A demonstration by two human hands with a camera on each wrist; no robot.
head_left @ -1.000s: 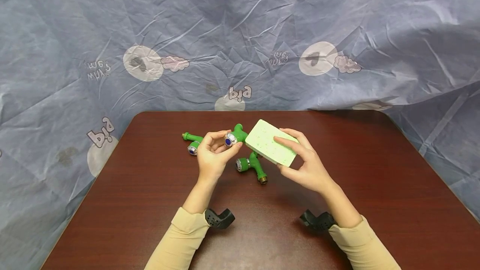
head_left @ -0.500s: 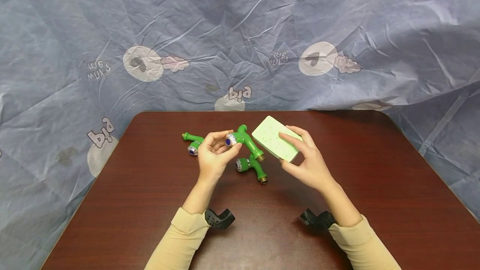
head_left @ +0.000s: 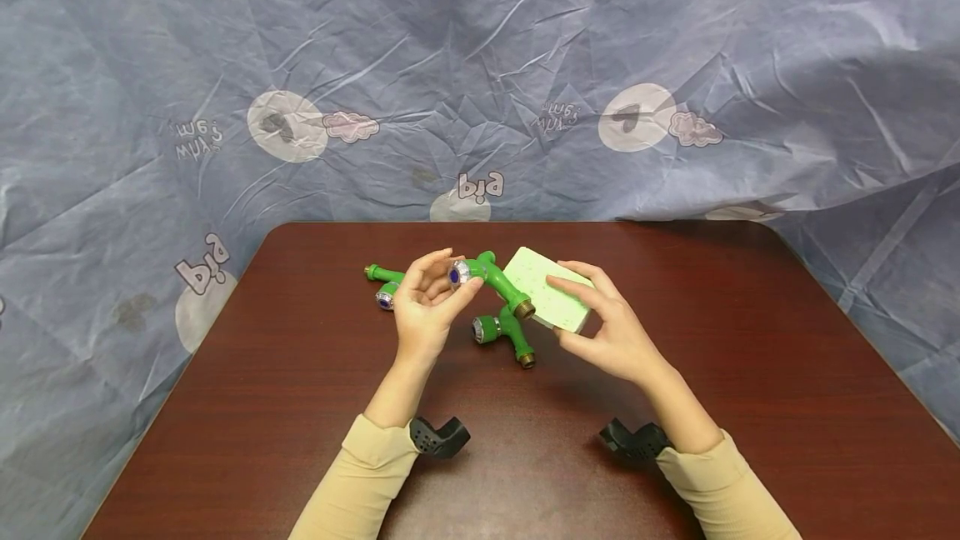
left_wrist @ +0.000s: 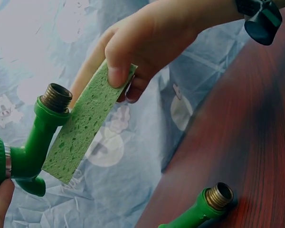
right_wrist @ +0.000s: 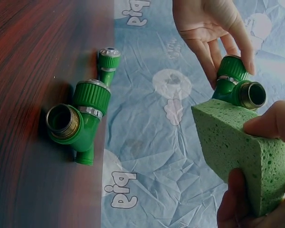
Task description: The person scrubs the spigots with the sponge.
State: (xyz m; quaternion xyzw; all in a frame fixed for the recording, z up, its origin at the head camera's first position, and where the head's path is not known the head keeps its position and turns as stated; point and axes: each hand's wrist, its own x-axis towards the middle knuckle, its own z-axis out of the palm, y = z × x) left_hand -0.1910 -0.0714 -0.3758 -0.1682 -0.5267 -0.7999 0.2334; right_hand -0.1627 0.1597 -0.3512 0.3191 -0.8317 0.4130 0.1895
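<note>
Between thumb and fingers, my left hand pinches the knob end of a green faucet, held above the table. Its brass threaded end points toward the lower right. A pale green sponge is gripped by my right hand, thumb below and fingers over the top. In the right wrist view the sponge lies right against the faucet's body; in the head view it sits partly behind it. From the left wrist view, the sponge's narrow side shows beside the faucet.
A second green faucet lies on the dark red table just below the held one. Another faucet lies to the left, partly hidden by my left hand. Behind the table hangs a blue-grey printed cloth.
My right hand moved the sponge away from the faucet to the upper right, then back left and down against it. The held faucet's threaded end, hidden earlier by the sponge, now shows in front.
</note>
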